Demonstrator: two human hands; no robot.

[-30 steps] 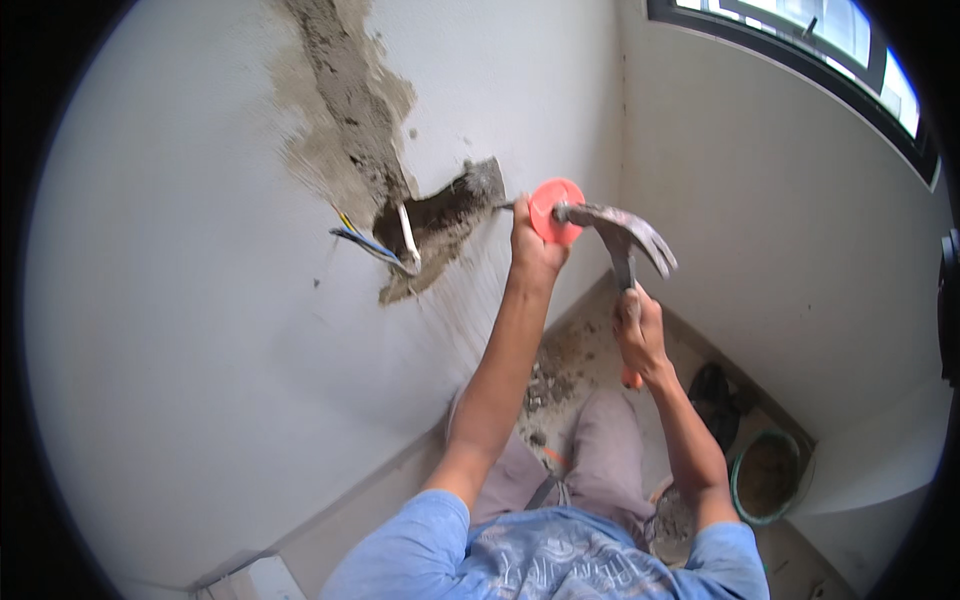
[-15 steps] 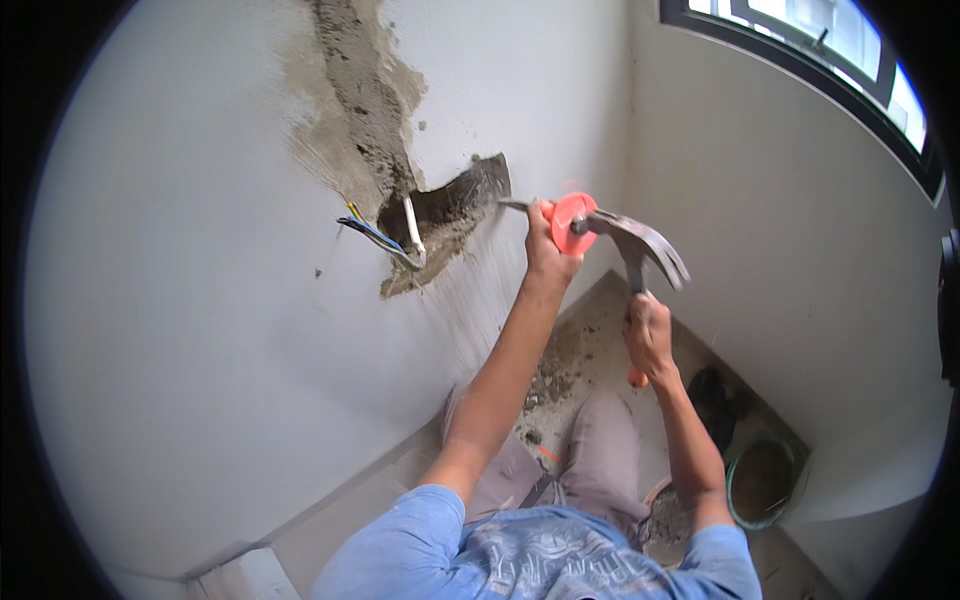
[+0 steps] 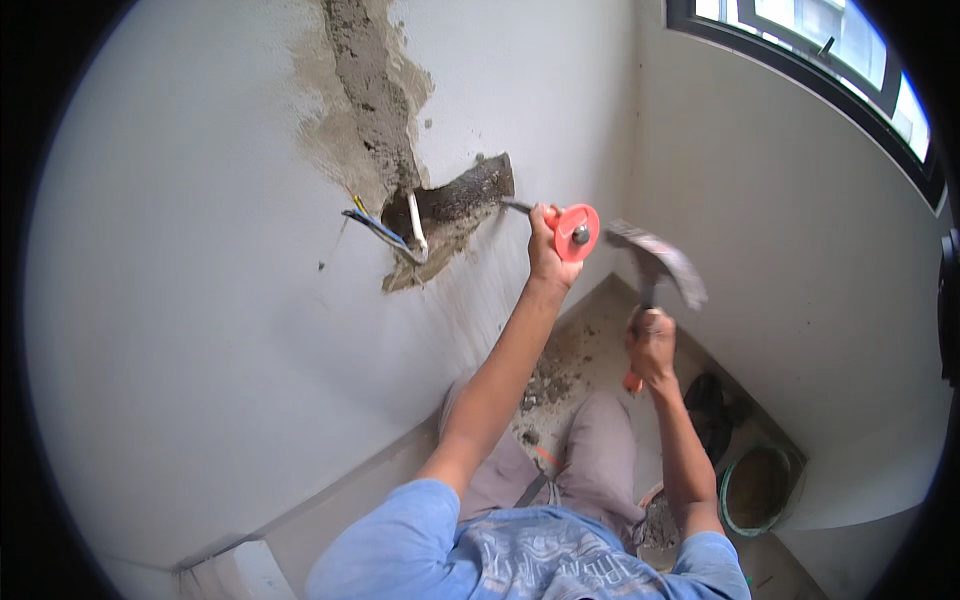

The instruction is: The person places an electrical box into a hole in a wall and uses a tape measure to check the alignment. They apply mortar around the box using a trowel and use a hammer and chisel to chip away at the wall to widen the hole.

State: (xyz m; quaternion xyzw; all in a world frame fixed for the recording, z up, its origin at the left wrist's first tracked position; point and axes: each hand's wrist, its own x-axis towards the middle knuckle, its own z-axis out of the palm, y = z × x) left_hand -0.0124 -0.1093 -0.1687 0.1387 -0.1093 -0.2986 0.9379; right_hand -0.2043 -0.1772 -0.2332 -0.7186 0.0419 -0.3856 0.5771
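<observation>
My left hand (image 3: pixel 549 252) is wrapped round a chisel with a round orange hand guard (image 3: pixel 577 233). Its metal tip meets the wall at the right end of a rough hole (image 3: pixel 462 205). In my right hand (image 3: pixel 652 345) is a claw hammer (image 3: pixel 655 262), gripped by its dark handle with an orange end. The hammer's head is blurred and stands apart from the chisel's struck end, to its right. Out of the hole come a white conduit (image 3: pixel 416 222) and a bundle of blue, yellow and dark wires (image 3: pixel 380 232).
A rough plastered channel (image 3: pixel 365 90) runs up the white wall from the hole. Rubble (image 3: pixel 550 385) lies on the floor below. To the right stand a round green-rimmed tub (image 3: pixel 757 490) and dark footwear (image 3: pixel 708 410). A dark-framed window (image 3: pixel 800 70) is at upper right.
The hammer has drawn back from the chisel's end, to the right and slightly down. My left hand keeps the chisel at nearly the same spot on the wall.
</observation>
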